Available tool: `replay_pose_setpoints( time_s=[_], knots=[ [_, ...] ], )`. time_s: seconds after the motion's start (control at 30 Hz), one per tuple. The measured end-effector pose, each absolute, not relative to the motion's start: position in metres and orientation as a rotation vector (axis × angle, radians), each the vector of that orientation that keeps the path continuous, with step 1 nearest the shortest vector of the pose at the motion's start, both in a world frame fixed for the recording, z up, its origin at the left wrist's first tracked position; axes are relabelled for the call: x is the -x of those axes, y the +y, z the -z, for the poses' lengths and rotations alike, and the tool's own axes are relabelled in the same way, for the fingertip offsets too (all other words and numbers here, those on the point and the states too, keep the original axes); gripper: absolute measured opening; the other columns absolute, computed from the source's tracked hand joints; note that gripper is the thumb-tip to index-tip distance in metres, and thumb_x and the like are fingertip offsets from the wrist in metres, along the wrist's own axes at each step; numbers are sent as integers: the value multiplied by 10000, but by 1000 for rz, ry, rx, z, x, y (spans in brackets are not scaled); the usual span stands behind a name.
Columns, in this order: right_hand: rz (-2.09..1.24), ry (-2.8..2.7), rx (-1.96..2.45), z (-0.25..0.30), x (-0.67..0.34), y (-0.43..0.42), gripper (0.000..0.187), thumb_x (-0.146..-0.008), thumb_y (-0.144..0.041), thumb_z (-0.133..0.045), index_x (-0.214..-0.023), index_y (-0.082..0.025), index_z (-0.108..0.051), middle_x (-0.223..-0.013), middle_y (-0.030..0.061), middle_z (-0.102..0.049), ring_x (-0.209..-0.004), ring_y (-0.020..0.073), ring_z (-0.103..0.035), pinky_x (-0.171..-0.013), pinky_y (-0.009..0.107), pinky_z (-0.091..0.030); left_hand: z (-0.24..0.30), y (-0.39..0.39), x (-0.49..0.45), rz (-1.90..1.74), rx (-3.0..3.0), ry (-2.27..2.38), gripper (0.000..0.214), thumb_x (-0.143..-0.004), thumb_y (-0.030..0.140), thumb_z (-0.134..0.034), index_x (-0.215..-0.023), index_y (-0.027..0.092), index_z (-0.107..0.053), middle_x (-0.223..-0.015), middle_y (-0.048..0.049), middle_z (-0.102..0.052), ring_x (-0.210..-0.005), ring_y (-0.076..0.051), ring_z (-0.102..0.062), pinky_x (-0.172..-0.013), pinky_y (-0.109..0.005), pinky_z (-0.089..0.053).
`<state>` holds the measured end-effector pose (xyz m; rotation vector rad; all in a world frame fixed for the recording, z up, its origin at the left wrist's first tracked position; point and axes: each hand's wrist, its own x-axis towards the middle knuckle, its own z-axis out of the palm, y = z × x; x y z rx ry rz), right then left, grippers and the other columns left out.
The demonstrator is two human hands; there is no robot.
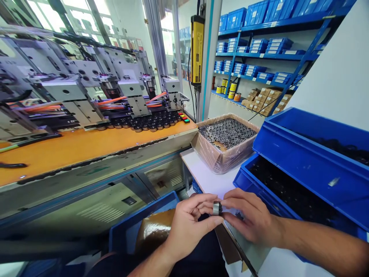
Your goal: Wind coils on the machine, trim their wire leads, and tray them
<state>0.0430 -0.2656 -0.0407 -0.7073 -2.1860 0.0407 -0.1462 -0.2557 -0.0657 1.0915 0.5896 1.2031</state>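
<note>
Over the edge of the white table, my two hands meet around a small silvery metal ring (216,208). My left hand (191,221) pinches the ring between thumb and fingers. A small black part (220,208) shows at the ring's right side, and the fingertips of my right hand (252,217) close on it. More dark little pieces (238,214) show under the curled right fingers; whether they are held or lie behind the hand I cannot tell.
A plastic-lined carton (211,159) of metal rings stands on the white table (198,163). Stacked blue bins (311,173) with black parts rise at right. An orange bench (72,148) carries machinery and rows of black-and-metal parts (152,122). Below sits a blue crate (123,234).
</note>
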Motion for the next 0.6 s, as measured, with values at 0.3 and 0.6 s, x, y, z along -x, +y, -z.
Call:
replay_pose_setpoints(
  time_s=[0.3, 0.6],
  knots=[
    [128, -2226, 650, 32, -44, -265, 165, -978, -143, -524, -1110, -106, -616, -907, 95, -651, -828, 153, -642, -688, 245, -553, 66, -257, 146, -1177, -1026, 511, 389, -593, -16, -839, -917, 195, -796, -886, -44, -811, -775, -144, -759, -753, -189, -611],
    [213, -2254, 613, 33, -46, -263, 170, -977, -186, -558, -1091, -76, -619, -857, 101, -644, -771, 163, -628, -640, 262, -534, 63, -256, 146, -1142, -995, 479, 370, -605, -5, -843, -902, 212, -804, -872, -25, -815, -764, -128, -764, -739, -151, -598]
  ],
)
